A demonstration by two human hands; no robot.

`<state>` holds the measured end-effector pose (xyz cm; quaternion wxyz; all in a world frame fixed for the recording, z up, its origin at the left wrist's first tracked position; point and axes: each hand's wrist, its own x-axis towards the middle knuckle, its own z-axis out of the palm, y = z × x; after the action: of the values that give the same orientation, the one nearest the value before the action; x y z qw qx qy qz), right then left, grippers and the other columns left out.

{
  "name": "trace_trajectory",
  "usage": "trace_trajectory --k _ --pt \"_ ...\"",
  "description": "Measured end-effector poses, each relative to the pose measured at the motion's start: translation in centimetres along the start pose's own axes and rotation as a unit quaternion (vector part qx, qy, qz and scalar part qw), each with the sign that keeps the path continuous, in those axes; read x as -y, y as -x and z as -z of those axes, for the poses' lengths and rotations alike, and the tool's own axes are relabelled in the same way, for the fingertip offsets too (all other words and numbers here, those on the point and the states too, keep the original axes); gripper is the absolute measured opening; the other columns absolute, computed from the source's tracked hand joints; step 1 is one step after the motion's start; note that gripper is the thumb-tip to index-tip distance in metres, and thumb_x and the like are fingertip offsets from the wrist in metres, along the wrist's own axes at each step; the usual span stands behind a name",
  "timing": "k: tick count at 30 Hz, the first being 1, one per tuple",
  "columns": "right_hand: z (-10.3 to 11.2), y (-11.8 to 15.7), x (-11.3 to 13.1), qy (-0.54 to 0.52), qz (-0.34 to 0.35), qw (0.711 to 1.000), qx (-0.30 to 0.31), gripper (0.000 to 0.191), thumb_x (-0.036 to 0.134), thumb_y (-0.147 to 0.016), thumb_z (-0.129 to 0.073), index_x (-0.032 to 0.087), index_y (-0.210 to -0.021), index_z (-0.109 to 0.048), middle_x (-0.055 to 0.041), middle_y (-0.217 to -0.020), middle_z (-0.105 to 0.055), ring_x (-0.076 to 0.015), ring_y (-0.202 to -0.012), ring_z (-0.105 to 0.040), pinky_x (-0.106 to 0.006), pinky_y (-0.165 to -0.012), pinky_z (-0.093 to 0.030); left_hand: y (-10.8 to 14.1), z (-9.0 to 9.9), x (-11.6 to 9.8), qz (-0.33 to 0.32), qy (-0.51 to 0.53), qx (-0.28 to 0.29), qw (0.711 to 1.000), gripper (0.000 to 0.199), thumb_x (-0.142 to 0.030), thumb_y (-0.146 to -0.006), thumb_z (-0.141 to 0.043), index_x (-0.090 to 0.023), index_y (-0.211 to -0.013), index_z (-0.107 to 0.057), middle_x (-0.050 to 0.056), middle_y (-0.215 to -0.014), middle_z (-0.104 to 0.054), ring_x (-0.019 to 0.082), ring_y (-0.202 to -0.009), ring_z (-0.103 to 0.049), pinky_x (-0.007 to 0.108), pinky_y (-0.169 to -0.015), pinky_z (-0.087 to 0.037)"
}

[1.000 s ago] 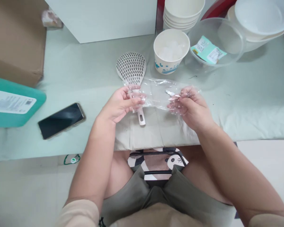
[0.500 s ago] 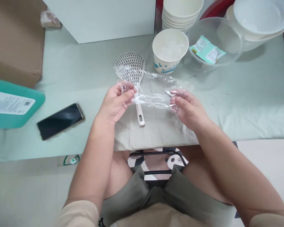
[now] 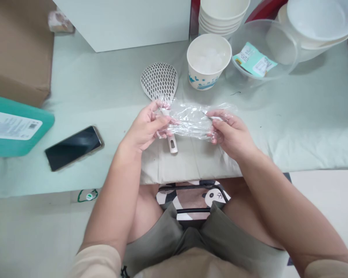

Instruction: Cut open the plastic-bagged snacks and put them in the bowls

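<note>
A crumpled clear plastic bag (image 3: 191, 119) is stretched between my two hands above the table's front part. My left hand (image 3: 147, 125) pinches its left end, and my right hand (image 3: 227, 131) grips the right end, where a small whitish piece shows at the fingertips. Beneath the bag and my left fingers lies a pale slotted skimmer (image 3: 159, 80); its handle is partly covered. Behind the bag stands a paper cup (image 3: 208, 58) with something whitish, hard to make out, inside.
On the left are a black phone (image 3: 74, 148), a teal container (image 3: 17, 127) and a cardboard box (image 3: 20, 50). At the back right stand stacked paper cups (image 3: 223, 15), a clear bowl (image 3: 290, 58) holding a teal packet (image 3: 253, 60), and white bowls (image 3: 321, 19).
The bag's upper part has come down off the skimmer's head and is more bunched between my hands. My left hand has shifted slightly to the right.
</note>
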<state>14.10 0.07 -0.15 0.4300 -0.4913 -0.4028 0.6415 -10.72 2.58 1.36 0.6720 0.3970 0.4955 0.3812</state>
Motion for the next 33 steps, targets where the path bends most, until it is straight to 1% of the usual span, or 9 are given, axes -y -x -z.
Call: trace_trajectory --k 2,4,8,11,13,17,23,28,33 --pt "-0.01 0.13 0.03 -0.002 0.003 1.000 -0.004 0.036 0.046 -0.078 -0.081 0.023 -0.103 -0.069 0.0068 -0.057 -0.059 -0.0101 -0.046 -0.054 -0.024 -0.043 -0.040 -0.15 0.18 0.07 0.009 0.003 0.002 1.000 0.041 -0.041 -0.075 -0.087 -0.024 -0.104 -0.064 0.002 -0.078 -0.077 0.013 -0.044 -0.065 0.020 -0.037 -0.038" --pt "-0.05 0.21 -0.02 0.004 0.007 1.000 -0.010 0.031 0.046 -0.079 -0.080 0.023 -0.098 -0.071 0.0063 -0.056 -0.059 -0.0093 -0.044 -0.051 -0.024 -0.043 -0.039 -0.34 0.16 0.16 0.006 -0.001 -0.027 1.000 0.034 -0.046 -0.079 -0.083 -0.022 -0.100 -0.068 0.002 -0.076 -0.076 0.012 -0.043 -0.064 0.020 -0.036 -0.036" --pt "-0.06 0.02 -0.23 0.017 0.030 0.998 -0.049 0.022 0.041 -0.084 -0.074 0.024 -0.098 -0.072 0.0077 -0.050 -0.054 -0.0090 -0.040 -0.047 -0.024 -0.042 -0.036 -0.67 -0.22 0.27 -0.013 -0.002 -0.113 0.994 0.009 -0.027 -0.083 -0.075 -0.020 -0.080 -0.070 0.000 -0.066 -0.071 0.010 -0.043 -0.060 0.020 -0.039 -0.042" --pt "0.01 -0.19 -0.36 0.009 0.043 0.996 -0.083 0.020 0.036 -0.085 -0.071 0.026 -0.103 -0.073 0.0074 -0.050 -0.056 -0.0096 -0.039 -0.046 -0.025 -0.041 -0.036 -0.69 -0.21 0.18 -0.043 0.025 -0.114 0.992 0.004 -0.018 -0.078 -0.071 -0.019 -0.075 -0.068 0.000 -0.063 -0.067 0.011 -0.050 -0.063 0.021 -0.046 -0.050" --pt "0.07 -0.19 -0.42 0.004 0.044 0.996 -0.082 0.018 0.035 -0.085 -0.070 0.026 -0.100 -0.074 0.0071 -0.050 -0.056 -0.0102 -0.039 -0.046 -0.025 -0.041 -0.036 -0.64 -0.01 0.10 -0.060 0.049 -0.085 0.993 0.009 -0.021 -0.074 -0.075 -0.020 -0.081 -0.068 0.001 -0.072 -0.071 0.013 -0.060 -0.069 0.022 -0.052 -0.054" --pt "0.21 0.05 -0.56 0.017 0.039 0.999 -0.030 0.019 0.041 -0.085 -0.071 0.026 -0.098 -0.074 0.0071 -0.048 -0.053 -0.0115 -0.039 -0.047 -0.026 -0.041 -0.038 -0.70 0.19 0.20 -0.049 0.053 -0.043 0.996 0.040 -0.042 -0.072 -0.088 -0.023 -0.101 -0.069 0.005 -0.099 -0.079 0.018 -0.078 -0.077 0.027 -0.063 -0.059" --pt "0.40 0.04 -0.55 0.025 0.040 0.999 -0.012 0.039 0.054 -0.079 -0.080 0.028 -0.107 -0.072 0.0062 -0.057 -0.061 -0.0123 -0.045 -0.055 -0.025 -0.043 -0.040 -0.92 -0.34 0.70 -0.082 -0.028 -0.105 0.991 0.029 -0.039 -0.074 -0.091 -0.021 -0.081 -0.069 0.001 -0.074 -0.076 0.010 -0.052 -0.064 0.021 -0.042 -0.039" --pt "0.22 -0.04 -0.18 0.069 0.040 0.996 -0.039 0.025 0.047 -0.084 -0.078 0.024 -0.090 -0.075 0.0064 -0.050 -0.056 -0.0099 -0.041 -0.050 -0.024 -0.041 -0.039 -0.72 -0.64 0.58 -0.137 -0.033 -0.122 0.982 0.029 -0.041 -0.075 -0.091 -0.024 -0.081 -0.068 -0.002 -0.072 -0.074 0.008 -0.045 -0.056 0.023 -0.038 -0.034" --pt "0.25 -0.20 -0.40 0.066 0.078 0.992 -0.068 0.022 0.046 -0.086 -0.076 0.025 -0.092 -0.076 0.0073 -0.048 -0.052 -0.0096 -0.039 -0.045 -0.024 -0.039 -0.036 -0.76 -0.63 0.34 -0.188 0.003 -0.151 0.970 0.026 -0.040 -0.079 -0.087 -0.025 -0.084 -0.066 -0.003 -0.070 -0.073 0.006 -0.042 -0.047 0.025 -0.040 -0.033"
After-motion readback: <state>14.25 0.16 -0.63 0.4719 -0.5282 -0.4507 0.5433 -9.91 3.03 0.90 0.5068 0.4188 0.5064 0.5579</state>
